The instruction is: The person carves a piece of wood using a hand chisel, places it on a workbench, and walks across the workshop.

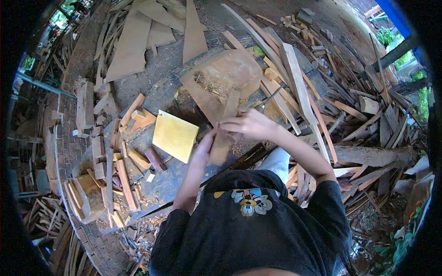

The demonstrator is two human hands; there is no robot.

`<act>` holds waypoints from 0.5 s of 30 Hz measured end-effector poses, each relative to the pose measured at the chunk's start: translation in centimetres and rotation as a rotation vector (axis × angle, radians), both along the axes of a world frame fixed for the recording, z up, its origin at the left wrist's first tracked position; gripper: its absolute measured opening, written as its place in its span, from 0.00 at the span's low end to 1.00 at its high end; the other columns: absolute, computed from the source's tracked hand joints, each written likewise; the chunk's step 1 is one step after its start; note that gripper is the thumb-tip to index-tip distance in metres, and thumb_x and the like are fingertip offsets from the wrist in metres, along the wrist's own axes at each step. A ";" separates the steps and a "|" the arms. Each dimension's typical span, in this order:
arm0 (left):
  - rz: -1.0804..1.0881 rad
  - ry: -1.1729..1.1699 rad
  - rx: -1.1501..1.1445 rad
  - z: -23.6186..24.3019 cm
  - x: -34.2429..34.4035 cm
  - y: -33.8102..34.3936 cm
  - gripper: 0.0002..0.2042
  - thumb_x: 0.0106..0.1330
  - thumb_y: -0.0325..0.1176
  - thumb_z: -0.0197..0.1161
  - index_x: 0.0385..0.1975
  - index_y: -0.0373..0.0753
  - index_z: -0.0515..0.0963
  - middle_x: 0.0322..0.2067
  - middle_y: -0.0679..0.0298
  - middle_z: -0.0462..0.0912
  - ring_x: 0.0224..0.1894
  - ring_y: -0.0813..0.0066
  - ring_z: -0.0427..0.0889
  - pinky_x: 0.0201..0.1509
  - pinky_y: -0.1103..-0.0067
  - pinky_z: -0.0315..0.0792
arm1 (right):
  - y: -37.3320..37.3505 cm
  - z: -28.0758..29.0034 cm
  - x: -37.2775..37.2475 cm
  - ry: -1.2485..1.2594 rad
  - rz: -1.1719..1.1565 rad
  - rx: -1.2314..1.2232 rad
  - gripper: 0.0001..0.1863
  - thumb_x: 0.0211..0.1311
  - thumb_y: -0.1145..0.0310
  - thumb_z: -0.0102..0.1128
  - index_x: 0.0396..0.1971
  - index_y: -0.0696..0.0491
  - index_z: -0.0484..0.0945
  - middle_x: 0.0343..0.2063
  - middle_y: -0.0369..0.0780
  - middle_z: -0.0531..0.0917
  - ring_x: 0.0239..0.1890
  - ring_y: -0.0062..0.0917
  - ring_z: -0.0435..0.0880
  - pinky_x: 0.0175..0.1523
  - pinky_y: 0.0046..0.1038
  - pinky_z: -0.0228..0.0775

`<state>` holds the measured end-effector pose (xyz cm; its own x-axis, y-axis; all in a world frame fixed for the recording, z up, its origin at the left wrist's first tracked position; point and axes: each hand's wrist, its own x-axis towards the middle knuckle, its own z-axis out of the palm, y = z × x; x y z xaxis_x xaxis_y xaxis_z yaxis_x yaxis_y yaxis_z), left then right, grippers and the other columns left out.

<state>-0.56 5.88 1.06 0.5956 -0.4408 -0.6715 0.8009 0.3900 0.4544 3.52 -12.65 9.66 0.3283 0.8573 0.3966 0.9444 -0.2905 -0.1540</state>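
Note:
A narrow wooden piece (225, 129) stands roughly upright in front of me over a grey work slab (165, 179). My left hand (204, 148) grips its lower part from the left. My right hand (246, 124) closes around its upper middle from the right and also seems to hold a thin dark tool (271, 97) that sticks up and to the right. A yellow square board (175, 135) lies flat on the slab just left of my left hand.
A large curved wooden block (225, 76) with sawdust sits behind the hands. Long planks and offcuts (299, 87) pile up on the right, small wood blocks (124, 165) on the left. Flat boards (133, 41) lie on the ground beyond.

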 end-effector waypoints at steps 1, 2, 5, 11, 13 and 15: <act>-0.001 -0.020 -0.432 -1.4 0.0 -0.1 0.20 0.58 0.46 0.46 0.44 0.38 0.64 0.29 0.61 0.71 0.28 0.72 0.72 0.29 0.80 0.69 | -0.2 0.7 -0.3 0.004 0.002 -0.002 0.16 0.37 0.71 0.54 0.32 0.51 0.70 0.32 0.36 0.76 0.24 0.23 0.78 0.29 0.24 0.67; -0.001 -0.041 -0.863 -2.9 0.2 -0.3 0.19 0.58 0.45 0.45 0.42 0.38 0.64 0.27 0.60 0.70 0.28 0.73 0.71 0.27 0.80 0.68 | -0.7 1.8 -0.5 0.140 -0.119 0.117 0.15 0.38 0.72 0.56 0.32 0.52 0.70 0.30 0.36 0.77 0.24 0.22 0.78 0.28 0.23 0.67; 0.085 -0.002 -0.826 -4.1 1.4 -1.6 0.19 0.56 0.42 0.46 0.43 0.37 0.63 0.23 0.61 0.67 0.26 0.74 0.68 0.26 0.81 0.65 | -2.4 4.1 -1.9 0.361 -0.334 0.455 0.12 0.41 0.72 0.59 0.29 0.55 0.69 0.23 0.38 0.77 0.22 0.22 0.77 0.25 0.23 0.66; 0.391 0.346 -1.004 -3.4 2.8 -2.8 0.21 0.57 0.42 0.45 0.46 0.34 0.60 0.27 0.59 0.69 0.28 0.72 0.69 0.30 0.78 0.66 | -2.9 5.4 -1.7 0.211 -0.330 1.477 0.14 0.36 0.73 0.66 0.17 0.56 0.66 0.13 0.36 0.71 0.16 0.19 0.70 0.23 0.18 0.62; 0.412 0.448 -0.963 -1.2 2.4 -3.5 0.23 0.58 0.41 0.45 0.49 0.31 0.57 0.29 0.59 0.68 0.30 0.71 0.69 0.31 0.78 0.66 | -2.1 5.0 0.6 0.151 -0.405 1.552 0.14 0.37 0.73 0.66 0.17 0.56 0.66 0.14 0.36 0.71 0.16 0.19 0.70 0.24 0.19 0.63; 0.472 0.217 -0.421 1.0 1.0 -4.3 0.22 0.57 0.41 0.45 0.46 0.30 0.60 0.27 0.58 0.69 0.30 0.70 0.70 0.31 0.79 0.66 | -1.7 2.4 4.0 0.042 -0.554 1.362 0.11 0.40 0.75 0.62 0.18 0.56 0.65 0.15 0.37 0.72 0.17 0.18 0.71 0.24 0.19 0.64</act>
